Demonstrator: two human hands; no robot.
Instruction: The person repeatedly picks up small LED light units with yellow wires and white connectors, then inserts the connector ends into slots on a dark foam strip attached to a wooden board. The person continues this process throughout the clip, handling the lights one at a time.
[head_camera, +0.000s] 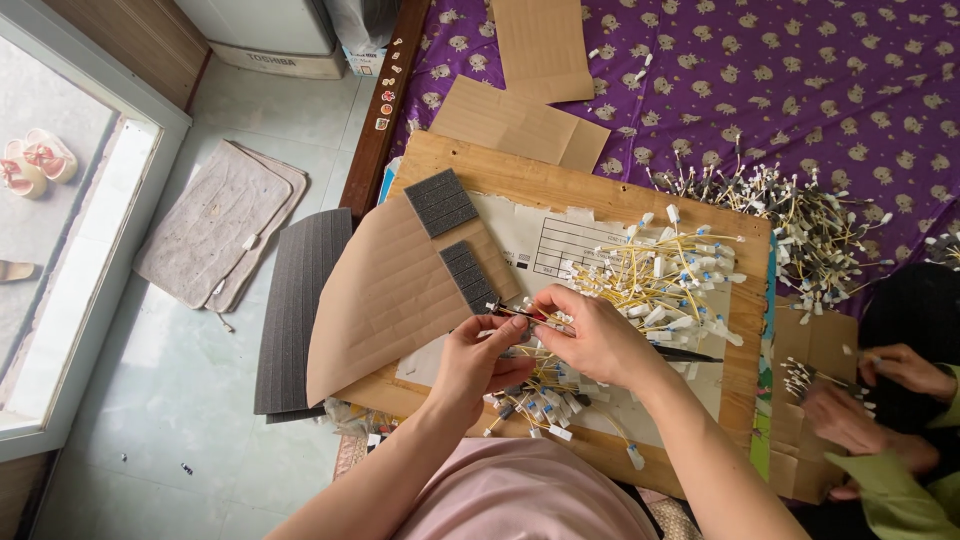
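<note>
Both hands pinch one thin wire (525, 313) between them: left hand (483, 362) underneath, right hand (590, 335) gripping just beside it.

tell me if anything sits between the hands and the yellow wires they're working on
Nothing visible does. The left hand and right hand already pinch a thin bundle of yellow wires directly, above the wooden board.
</note>
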